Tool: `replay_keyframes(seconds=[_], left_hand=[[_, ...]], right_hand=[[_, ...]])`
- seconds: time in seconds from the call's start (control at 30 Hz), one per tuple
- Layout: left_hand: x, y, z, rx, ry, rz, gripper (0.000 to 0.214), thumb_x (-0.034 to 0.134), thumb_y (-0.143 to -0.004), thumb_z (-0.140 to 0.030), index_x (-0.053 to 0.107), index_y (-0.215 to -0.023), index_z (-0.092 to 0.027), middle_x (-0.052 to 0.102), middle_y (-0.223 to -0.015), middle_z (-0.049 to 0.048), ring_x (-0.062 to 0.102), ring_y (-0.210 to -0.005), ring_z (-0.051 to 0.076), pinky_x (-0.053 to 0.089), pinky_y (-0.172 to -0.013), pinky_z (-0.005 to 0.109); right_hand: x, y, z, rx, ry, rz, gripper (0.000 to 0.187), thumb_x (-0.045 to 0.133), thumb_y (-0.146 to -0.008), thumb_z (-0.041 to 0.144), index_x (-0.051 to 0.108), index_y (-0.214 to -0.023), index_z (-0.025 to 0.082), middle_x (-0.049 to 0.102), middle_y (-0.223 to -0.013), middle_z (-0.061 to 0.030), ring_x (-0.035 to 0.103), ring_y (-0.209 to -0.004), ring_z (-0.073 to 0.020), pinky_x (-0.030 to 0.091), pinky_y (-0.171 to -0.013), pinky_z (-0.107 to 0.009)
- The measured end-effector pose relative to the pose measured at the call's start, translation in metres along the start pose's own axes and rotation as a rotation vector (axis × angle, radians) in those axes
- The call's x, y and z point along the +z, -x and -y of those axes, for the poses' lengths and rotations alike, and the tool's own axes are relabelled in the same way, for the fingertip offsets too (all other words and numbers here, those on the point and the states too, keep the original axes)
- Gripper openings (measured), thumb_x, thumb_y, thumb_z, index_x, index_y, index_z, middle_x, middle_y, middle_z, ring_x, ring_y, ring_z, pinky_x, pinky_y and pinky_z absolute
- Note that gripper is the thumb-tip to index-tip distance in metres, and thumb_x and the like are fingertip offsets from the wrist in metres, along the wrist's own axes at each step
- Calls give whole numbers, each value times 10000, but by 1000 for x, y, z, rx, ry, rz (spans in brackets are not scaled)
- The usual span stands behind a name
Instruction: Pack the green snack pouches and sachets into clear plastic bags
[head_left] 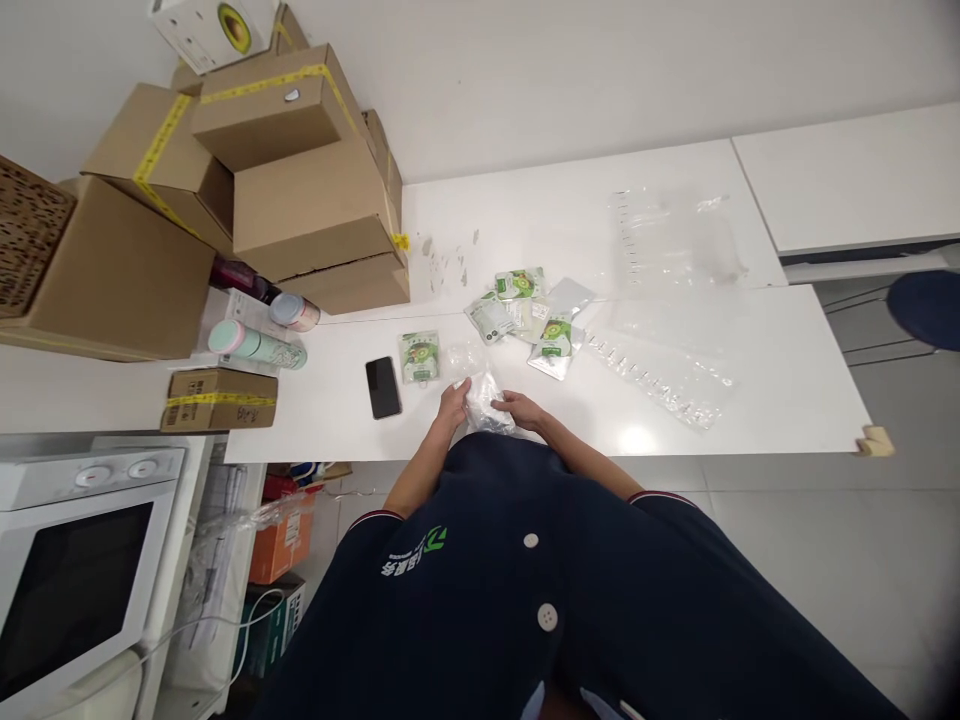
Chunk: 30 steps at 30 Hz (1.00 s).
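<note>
Near the front edge of the white table, my left hand (454, 402) and my right hand (520, 408) grip a crinkled clear plastic bag (486, 398) from its two sides, close to my body. Something whitish shows through the film, but I cannot make out what it is. Left of the bag lies a green-and-white packet (419, 357) with a printed front. Behind my hands, several similar packets are spread in a loose pile, one of them a green packet (556, 338) with a silvery edge.
A black phone (384, 387) lies at left. Clear plastic sheets (660, 375) stretch across the right side. Cardboard boxes (315, 210) are stacked at the back left, near a mint bottle (257, 345) and a jar (294, 311). A microwave (82, 560) stands lower left.
</note>
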<state>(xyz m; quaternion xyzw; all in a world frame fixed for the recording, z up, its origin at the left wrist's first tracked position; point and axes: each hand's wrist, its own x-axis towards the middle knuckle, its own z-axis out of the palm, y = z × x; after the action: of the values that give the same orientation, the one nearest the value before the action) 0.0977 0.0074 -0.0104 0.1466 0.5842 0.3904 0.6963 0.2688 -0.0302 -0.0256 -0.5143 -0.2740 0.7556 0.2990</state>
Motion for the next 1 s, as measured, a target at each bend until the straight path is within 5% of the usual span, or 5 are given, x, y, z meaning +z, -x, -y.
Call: replay_keyframes(seconds=[0.13, 0.27, 0.6, 0.8, 1.0], left_hand=[[15, 3, -2, 13, 26, -54, 370, 834, -634, -297, 610, -869, -120, 679, -778, 55, 657, -758, 187, 518, -786, 349], [25, 12, -8, 14, 10, 8, 410, 840, -627, -306, 612, -912, -121, 682, -798, 56, 654, -748, 187, 520, -768, 354], [30, 19, -12, 174, -80, 107, 488, 853, -568, -336, 610, -945, -144, 650, -798, 18, 613, -704, 137, 483, -702, 281], [16, 27, -16, 285, -253, 195, 803, 845, -565, -240, 508, -1291, -179, 598, -700, -50, 536, -617, 82, 440, -666, 229], [-3, 27, -29, 178, -423, 190, 305, 857, -549, -256, 659, -751, -141, 547, -601, -42, 557, -675, 121, 432, -656, 219]], right_hand=[[-8, 8, 17, -221, 180, -238, 512, 748, -670, 427, 607, -1096, 181, 661, -1015, -67, 611, -785, -164, 519, -734, -320], [-13, 9, 48, -436, 347, -129, 541, 666, -765, 362, 573, -1288, 263, 564, -1316, -70, 590, -1060, -211, 484, -910, -362], [-18, -1, 75, -285, 485, -131, 567, 694, -697, 261, 628, -1254, 171, 688, -873, -21, 597, -753, -161, 502, -763, -313], [-22, 8, 82, -321, 791, -110, 133, 687, -709, 296, 703, -744, 169, 661, -835, -59, 600, -845, -212, 471, -811, -332], [-15, 18, 83, -369, 602, -4, 233, 626, -760, 436, 624, -768, 203, 589, -702, 4, 535, -696, -161, 454, -671, -280]])
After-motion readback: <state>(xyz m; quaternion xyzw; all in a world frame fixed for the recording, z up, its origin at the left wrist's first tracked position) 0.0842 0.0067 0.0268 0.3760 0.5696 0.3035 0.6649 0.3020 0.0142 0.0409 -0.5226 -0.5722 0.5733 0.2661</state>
